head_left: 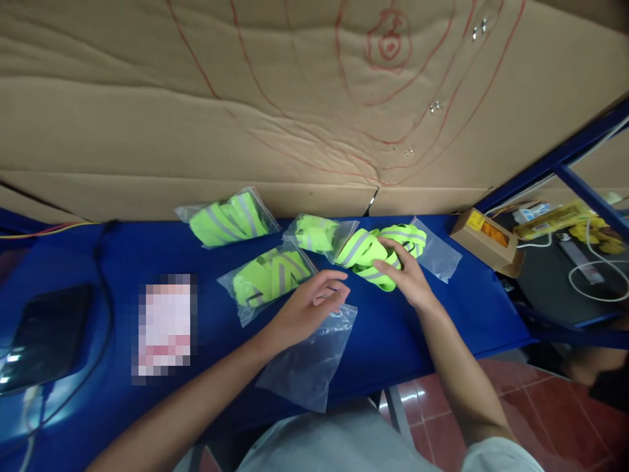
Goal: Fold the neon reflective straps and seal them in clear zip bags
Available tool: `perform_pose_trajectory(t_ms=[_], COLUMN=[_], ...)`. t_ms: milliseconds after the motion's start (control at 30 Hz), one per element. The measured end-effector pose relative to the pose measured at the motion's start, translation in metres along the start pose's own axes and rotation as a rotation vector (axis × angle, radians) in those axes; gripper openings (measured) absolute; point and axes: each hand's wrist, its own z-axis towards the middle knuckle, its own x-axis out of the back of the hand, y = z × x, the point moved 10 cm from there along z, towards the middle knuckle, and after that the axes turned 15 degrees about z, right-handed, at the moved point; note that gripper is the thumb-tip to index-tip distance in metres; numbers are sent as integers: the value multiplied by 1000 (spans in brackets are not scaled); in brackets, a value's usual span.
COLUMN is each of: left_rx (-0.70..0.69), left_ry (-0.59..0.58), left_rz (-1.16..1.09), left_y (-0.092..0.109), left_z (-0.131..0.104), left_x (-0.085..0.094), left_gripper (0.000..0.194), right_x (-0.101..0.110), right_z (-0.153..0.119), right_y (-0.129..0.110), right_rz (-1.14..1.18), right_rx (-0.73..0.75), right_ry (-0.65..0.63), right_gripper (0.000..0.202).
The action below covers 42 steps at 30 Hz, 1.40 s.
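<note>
My right hand [400,265] is on a loose bundle of neon yellow-green straps with grey reflective stripes [361,249], its thumb and fingers bent around part of it. My left hand [327,295], fingers curled, hovers over the top of a clear plastic bag [309,360] near the table's front edge. Whether its fingers pinch the bag is hard to make out. Three clear bags with similar straps lie to the left of the loose bundle: one at the back left [228,219], one in front of it [270,278], one beside the bundle [317,234].
The blue table [393,347] backs onto a brown cardboard wall [275,144]. Another clear bag [439,252] lies right of the straps. An open carton [484,236] stands at the right. A black device [49,334], cables and a blurred paper [167,324] lie at the left.
</note>
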Motion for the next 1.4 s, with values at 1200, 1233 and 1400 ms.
perform_pose_trajectory(t_ms=[1200,1233,1400], left_rx=[-76,-200,-556], left_ry=[674,774,425], left_rz=[-246,-74,660], left_y=[2,23,114], left_z=[-55,-65,-52], left_x=[51,60,4], left_gripper=[57,61,72], right_x=[1,2,3], right_z=[-88,-91,-107], right_y=[-96,-96,-99], right_rz=[-610,-604,-538], right_rx=[571,596,716], right_ry=[168,147,23], right_gripper=[37,35,30])
